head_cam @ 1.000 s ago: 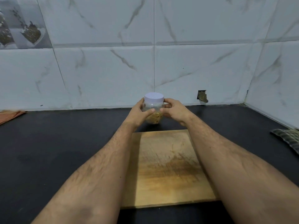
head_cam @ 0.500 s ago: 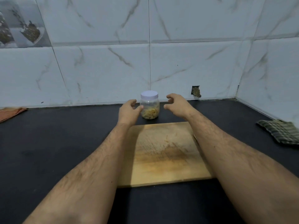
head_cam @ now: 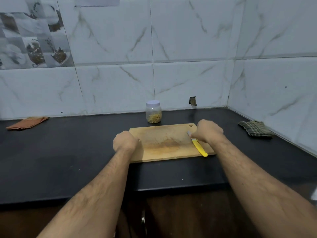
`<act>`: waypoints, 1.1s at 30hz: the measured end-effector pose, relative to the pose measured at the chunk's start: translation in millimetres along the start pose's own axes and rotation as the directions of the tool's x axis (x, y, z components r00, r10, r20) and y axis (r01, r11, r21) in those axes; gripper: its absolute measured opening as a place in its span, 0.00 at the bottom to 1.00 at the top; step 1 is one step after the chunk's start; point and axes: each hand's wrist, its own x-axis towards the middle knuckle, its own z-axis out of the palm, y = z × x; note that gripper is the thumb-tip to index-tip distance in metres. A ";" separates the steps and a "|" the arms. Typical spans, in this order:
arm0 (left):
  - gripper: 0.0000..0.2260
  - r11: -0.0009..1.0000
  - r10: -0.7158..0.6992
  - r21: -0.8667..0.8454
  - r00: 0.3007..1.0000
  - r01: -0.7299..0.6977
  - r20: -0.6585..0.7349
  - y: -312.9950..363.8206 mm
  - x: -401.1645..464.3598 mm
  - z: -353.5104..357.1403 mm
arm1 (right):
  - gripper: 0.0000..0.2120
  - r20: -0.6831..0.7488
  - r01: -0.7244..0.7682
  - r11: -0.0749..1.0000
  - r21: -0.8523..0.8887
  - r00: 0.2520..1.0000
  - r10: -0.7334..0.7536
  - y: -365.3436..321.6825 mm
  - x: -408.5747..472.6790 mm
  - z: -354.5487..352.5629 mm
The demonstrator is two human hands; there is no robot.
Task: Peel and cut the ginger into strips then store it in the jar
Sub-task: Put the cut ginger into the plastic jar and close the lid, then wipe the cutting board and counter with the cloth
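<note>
The clear jar [head_cam: 153, 112] with a pale lid stands closed near the back wall, with ginger strips in its lower part. In front of it lies the wooden cutting board [head_cam: 163, 143], stained and bare. A yellow-handled knife [head_cam: 199, 148] lies on the board's right side, handle toward me. My left hand [head_cam: 125, 140] is curled in a fist at the board's left edge and holds nothing that I can see. My right hand [head_cam: 209, 130] is curled over the knife's blade end; the handle is free of it and its fingers are hidden.
An orange cloth [head_cam: 27, 122] lies at the far left of the black counter [head_cam: 68, 160] and a green checked cloth [head_cam: 255, 129] at the right near the corner wall. The counter's front edge runs below my forearms.
Both hands let go of the jar and drew back to the board's sides. The view pulled back and up, and the knife came into sight.
</note>
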 end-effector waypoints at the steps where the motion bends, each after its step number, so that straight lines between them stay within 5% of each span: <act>1: 0.18 1.000 -0.010 0.008 1.000 0.010 0.003 -0.4 -2.9 -0.6 | 0.13 0.009 -0.002 1.000 -0.020 1.000 0.003 0.6 -6.6 5.1; 8: 0.17 0.997 -0.070 0.045 0.997 0.068 0.043 -11.2 -16.0 1.4 | 0.02 0.007 -0.022 1.000 -0.018 1.000 0.022 1.7 -30.4 22.8; 15: 0.23 0.996 -0.075 0.043 0.997 0.074 0.020 -6.3 -12.9 6.9 | 0.05 -0.089 -0.091 0.958 0.271 0.989 0.119 20.2 -20.3 17.9; 20: 0.26 0.997 -0.074 0.033 0.997 0.073 0.012 -2.6 -3.3 9.6 | 0.13 -0.060 -0.146 0.953 0.265 0.984 0.167 39.3 -9.1 26.5; 24: 0.26 0.996 -0.067 0.058 0.997 0.068 -0.032 -2.2 10.4 18.7 | 0.11 -0.003 -0.200 0.935 0.294 0.978 0.210 40.7 6.1 29.2; 33: 0.13 0.989 -0.147 -0.013 0.989 0.148 0.011 -2.2 18.9 18.0 | 0.06 0.117 -0.323 0.824 0.465 0.945 0.305 52.5 23.9 30.8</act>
